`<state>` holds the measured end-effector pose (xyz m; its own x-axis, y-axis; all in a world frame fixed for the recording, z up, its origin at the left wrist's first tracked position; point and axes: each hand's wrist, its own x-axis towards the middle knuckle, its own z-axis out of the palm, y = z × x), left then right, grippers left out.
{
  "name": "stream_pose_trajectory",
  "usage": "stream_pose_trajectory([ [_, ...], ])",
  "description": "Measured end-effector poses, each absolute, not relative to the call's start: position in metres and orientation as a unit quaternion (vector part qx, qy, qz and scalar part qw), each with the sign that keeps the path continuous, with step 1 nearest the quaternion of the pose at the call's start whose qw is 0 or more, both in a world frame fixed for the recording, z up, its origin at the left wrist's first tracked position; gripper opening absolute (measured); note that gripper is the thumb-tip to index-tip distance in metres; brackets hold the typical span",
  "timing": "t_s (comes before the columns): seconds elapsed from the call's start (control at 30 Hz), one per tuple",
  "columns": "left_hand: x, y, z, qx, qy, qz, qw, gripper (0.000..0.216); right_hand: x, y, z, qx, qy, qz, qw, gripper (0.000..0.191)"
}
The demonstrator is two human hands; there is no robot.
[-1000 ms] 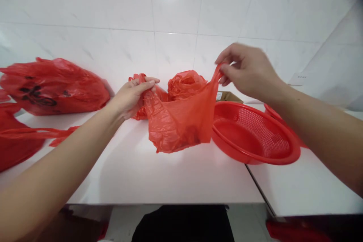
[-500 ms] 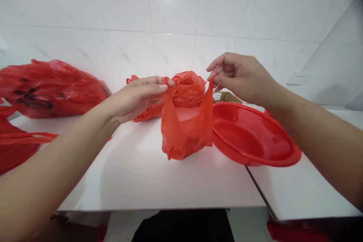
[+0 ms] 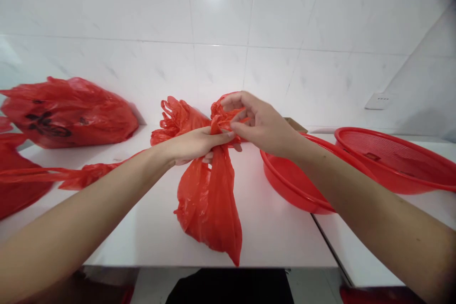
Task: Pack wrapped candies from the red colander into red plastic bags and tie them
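A thin red plastic bag hangs in front of me, its neck gathered and its lower part bulging. My left hand is closed round that neck, thumb laid across the twisted plastic. Close against it, my right hand curls thumb and fingers at the gathered handles; the exact pinch is partly hidden. Right behind the hands lie a bunched red bag and another crumpled red bag, partly covered by my fingers.
A red basin and a red mesh basket stand on the right. A large red bag with black print leans at the left wall. Loose red plastic lies nearer. A cardboard box is behind the basin.
The bag's two handles, held apart before, are now brought together and the neck is gathered. Both hands moved together and lower; the bag hangs longer and nearer. More of the right mesh basket shows.
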<state>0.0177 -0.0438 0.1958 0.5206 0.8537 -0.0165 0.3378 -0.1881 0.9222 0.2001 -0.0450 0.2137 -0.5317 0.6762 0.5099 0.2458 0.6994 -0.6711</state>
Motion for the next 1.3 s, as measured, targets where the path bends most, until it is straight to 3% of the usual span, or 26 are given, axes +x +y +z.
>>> stream_pose_trajectory([
  [0.13,0.01,-0.042,0.188,0.691,0.426,0.286,0.51,0.037,0.208,-0.039,0.194,-0.287,-0.836,0.306,0.353,0.024],
  [0.27,0.007,-0.04,0.182,0.673,0.41,0.308,0.533,0.037,0.209,-0.049,0.194,-0.296,-0.809,0.308,0.404,0.017],
  [0.4,0.002,-0.044,0.186,0.707,0.371,0.3,0.522,0.035,0.209,-0.071,0.202,-0.264,-0.775,0.411,0.4,0.019],
  [0.6,-0.002,-0.048,0.187,0.787,0.405,0.272,0.377,0.017,0.198,-0.051,0.168,-0.298,-0.732,0.374,0.486,0.018],
  [0.9,0.005,-0.036,0.146,0.822,0.419,0.368,0.112,0.018,0.186,-0.035,0.129,-0.329,-0.696,0.5,0.397,0.029],
  [1.0,0.008,-0.039,0.143,0.814,0.411,0.398,0.101,0.01,0.19,-0.039,0.129,-0.309,-0.704,0.528,0.362,0.026],
  [1.17,-0.005,-0.048,0.145,0.827,0.396,0.37,0.148,0.021,0.2,-0.047,0.126,-0.347,-0.747,0.419,0.383,0.027],
  [1.3,-0.052,-0.049,0.125,0.792,0.488,0.313,0.194,0.036,0.216,-0.054,0.102,-0.441,-0.757,0.31,0.369,0.032],
])
